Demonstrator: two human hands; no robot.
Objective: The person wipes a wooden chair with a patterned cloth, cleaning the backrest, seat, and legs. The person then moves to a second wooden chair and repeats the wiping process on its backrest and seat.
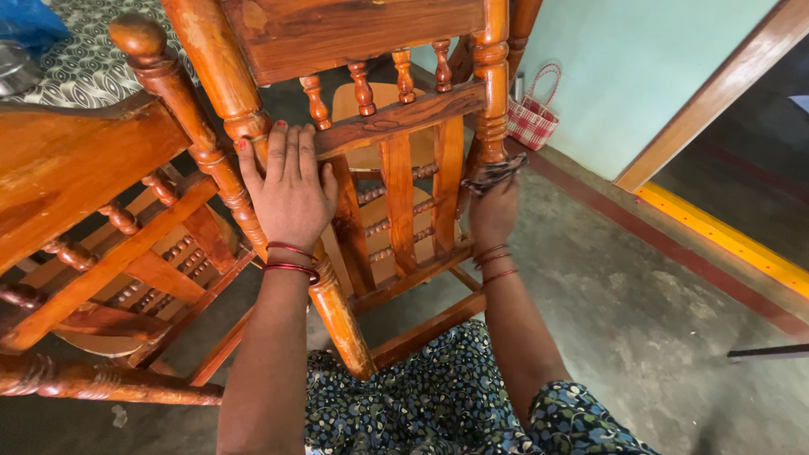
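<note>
At far left, a second wooden chair (93, 219) stands just beside the carved wooden chair (396, 126) being handled. On that chair's left post and cross rail rests the left hand (289, 185), its grip flat and open, fingers spread over the wood and steadying rather than clasping. To the right, the right hand (493, 211) has its grip closed around a dark cloth (491, 174) pressed against the turned right post (491, 76). Wiping well here probably calls for a firm left-hand brace while the cloth follows the post's grooves. Far right, a checked red basket (531, 118) sits against the wall.
</note>
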